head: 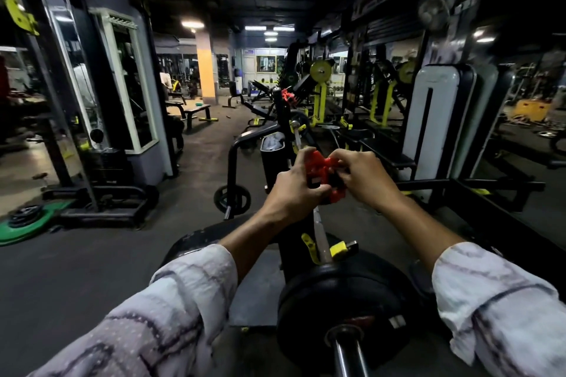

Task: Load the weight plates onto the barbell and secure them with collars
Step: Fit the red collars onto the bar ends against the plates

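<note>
A round black weight plate (343, 312) already sits on the steel barbell (347, 355) at six o'clock. Above it, at twelve, left hand (291, 190) and right hand (361, 177) both grasp a red plastic clamp collar (318, 176). Collar step: next it likely needs opening and sliding onto the sleeve.

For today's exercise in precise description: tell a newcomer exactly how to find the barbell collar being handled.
Start at the black weight plate on the barbell nearest the camera and follow the bar away. Above it, the left hand and right hand grip a red collar between them. It is the only bright red thing close by.
</note>
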